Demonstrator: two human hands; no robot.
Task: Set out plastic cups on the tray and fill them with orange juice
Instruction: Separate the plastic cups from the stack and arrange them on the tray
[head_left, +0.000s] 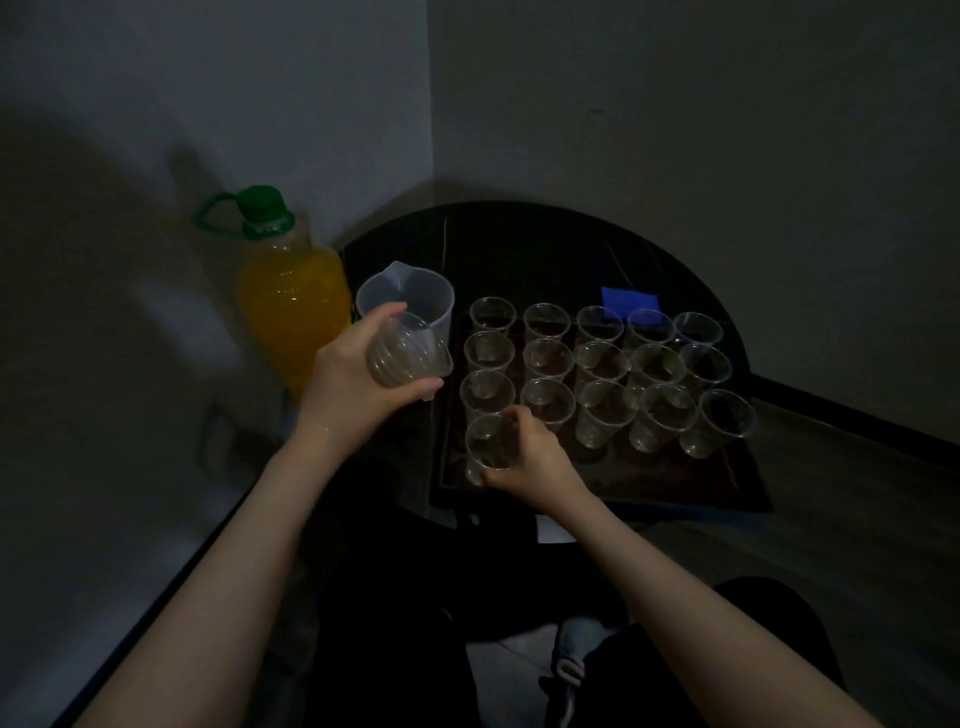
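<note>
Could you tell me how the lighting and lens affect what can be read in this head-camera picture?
Head view: very dim, so the clear cups on the tray barely show; only the orange juice bottle stands out in colour. Its shadow falls on the left wall. Wide-angle distortion stretches the forearms. The right hand looks slightly soft.

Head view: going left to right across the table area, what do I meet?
Orange juice bottle → measuring jug → cups on the tray → blue cloth behind them.

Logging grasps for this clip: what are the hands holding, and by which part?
Left hand grips a stack of cups around its side; right hand holds one cup by its side wall.
</note>
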